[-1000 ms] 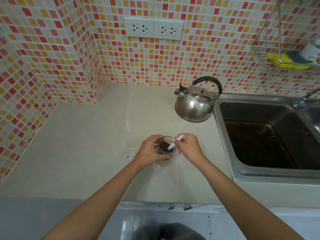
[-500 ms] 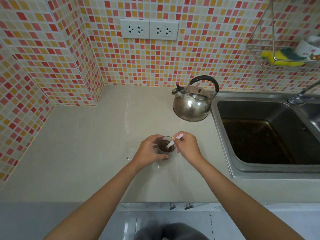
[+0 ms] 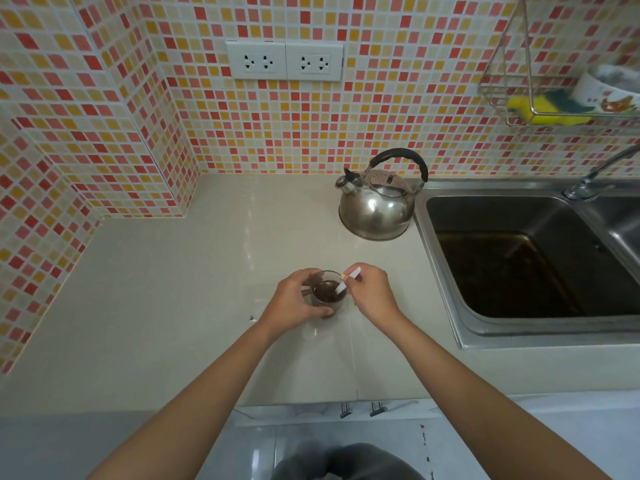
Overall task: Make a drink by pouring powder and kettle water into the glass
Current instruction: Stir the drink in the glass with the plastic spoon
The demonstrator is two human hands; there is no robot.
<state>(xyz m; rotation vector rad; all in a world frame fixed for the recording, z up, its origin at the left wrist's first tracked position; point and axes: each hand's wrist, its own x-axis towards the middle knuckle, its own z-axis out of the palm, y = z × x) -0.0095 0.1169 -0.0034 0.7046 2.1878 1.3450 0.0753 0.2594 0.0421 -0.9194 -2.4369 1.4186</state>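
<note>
The glass [image 3: 327,295] stands upright on the countertop [image 3: 166,306] and serves as the reference point. It contains a dark brown liquid. The left hand [image 3: 294,301] wraps around the glass from its left side, fingers curled against the wall. The right hand [image 3: 372,292], just right of the glass, pinches a white stick [image 3: 346,282] between thumb and fingertips; the stick slants down, its lower end inside the glass. The steel kettle [image 3: 375,206], with a black handle, rests on the countertop beyond the glass and to its right, well apart. The sink [image 3: 446,282] lies right of the glass. The wall sockets [image 3: 284,61] sit above and behind it.
</note>
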